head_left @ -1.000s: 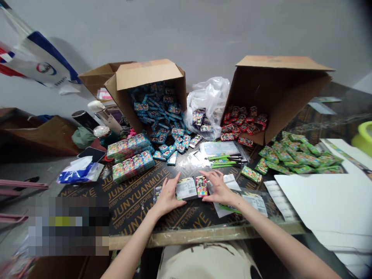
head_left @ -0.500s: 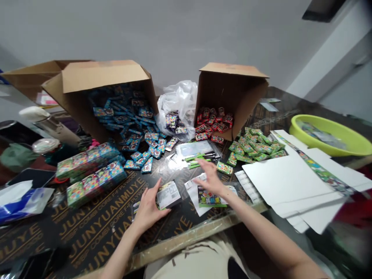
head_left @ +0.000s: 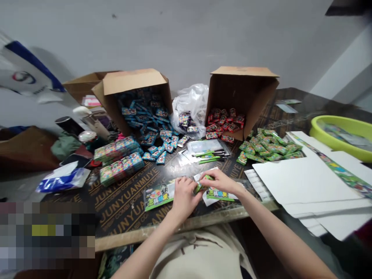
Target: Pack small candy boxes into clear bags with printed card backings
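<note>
Both hands meet over the front of the dark table. A small green candy packet [head_left: 199,187] shows between them, partly covered by fingers. My left hand [head_left: 184,195] is closed round its left side, and my right hand [head_left: 222,182] pinches its upper right end. To the left, under my left wrist, lies a printed card in a clear bag [head_left: 157,198]. Another printed card [head_left: 221,193] rests on white paper below my right hand. Beyond the hands, clear bags and green-edged strips [head_left: 207,152] lie in a pile.
Cardboard boxes hold blue packets [head_left: 145,116] and red packets [head_left: 225,122]. Between them stands a white plastic bag [head_left: 190,102]. Green packets [head_left: 269,145] are heaped at right, beside white card sheets [head_left: 285,186] and a yellow-green basin [head_left: 325,139]. Wrapped packet blocks [head_left: 122,168] sit at left.
The loose green packet near my right hand has been picked up. My hands have come together and closed round it. The view has shifted left, and the left card now shows its printed face.
</note>
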`<state>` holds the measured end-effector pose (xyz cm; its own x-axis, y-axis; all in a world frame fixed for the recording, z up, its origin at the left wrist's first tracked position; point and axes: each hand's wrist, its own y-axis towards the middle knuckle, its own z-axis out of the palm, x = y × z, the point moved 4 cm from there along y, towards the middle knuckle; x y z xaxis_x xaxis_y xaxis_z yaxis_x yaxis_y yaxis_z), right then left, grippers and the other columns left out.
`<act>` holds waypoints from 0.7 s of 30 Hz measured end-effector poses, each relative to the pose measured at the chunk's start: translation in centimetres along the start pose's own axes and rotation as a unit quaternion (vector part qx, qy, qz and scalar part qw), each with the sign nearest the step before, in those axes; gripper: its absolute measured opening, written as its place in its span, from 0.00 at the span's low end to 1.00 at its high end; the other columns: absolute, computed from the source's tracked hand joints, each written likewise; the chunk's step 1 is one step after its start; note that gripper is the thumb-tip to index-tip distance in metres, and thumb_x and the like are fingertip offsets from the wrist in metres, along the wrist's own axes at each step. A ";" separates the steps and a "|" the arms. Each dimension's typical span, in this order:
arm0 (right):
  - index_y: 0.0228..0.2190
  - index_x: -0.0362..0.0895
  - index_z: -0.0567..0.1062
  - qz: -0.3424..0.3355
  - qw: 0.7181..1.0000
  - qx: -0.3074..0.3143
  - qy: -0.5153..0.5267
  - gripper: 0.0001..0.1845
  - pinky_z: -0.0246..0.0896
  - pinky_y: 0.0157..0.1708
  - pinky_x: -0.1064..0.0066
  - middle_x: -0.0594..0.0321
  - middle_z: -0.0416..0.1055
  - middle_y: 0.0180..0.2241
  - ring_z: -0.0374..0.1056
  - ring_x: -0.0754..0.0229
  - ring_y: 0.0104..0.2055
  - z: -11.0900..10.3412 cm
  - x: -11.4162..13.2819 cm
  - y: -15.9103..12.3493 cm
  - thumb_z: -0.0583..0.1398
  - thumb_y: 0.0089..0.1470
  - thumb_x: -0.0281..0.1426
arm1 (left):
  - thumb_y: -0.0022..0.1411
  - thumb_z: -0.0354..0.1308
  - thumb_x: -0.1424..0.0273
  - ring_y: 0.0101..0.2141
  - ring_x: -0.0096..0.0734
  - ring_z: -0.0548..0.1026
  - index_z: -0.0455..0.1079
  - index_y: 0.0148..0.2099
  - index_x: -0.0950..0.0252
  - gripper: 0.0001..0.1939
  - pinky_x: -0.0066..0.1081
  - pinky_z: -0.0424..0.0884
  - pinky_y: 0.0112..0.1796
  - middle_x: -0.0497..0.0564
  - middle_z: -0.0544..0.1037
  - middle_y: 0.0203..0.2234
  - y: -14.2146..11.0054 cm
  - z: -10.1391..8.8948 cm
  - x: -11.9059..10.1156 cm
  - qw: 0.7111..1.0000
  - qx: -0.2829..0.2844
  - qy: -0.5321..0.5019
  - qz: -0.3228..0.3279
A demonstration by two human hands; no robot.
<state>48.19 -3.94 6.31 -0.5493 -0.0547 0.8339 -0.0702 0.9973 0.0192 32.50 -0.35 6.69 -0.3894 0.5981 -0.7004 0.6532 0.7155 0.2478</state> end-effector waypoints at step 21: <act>0.56 0.46 0.54 -0.100 0.950 -0.153 -0.252 0.44 0.37 0.52 0.52 0.53 0.64 0.50 0.59 0.46 0.50 4.7 -2.9 0.9 0.64 0.38 0.37 | 0.37 0.65 0.55 0.51 0.48 0.63 0.44 0.63 0.63 0.54 0.50 0.45 0.55 0.60 0.66 0.51 -3.3 -2.0 11.4 0.975 0.095 0.199 -0.017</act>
<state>45.83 -3.09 1.29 -0.8852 -0.1831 0.4276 -0.0122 0.9280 0.3723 24.62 4.84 -0.77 -0.6101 0.6947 -0.3810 0.7287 0.6808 0.0744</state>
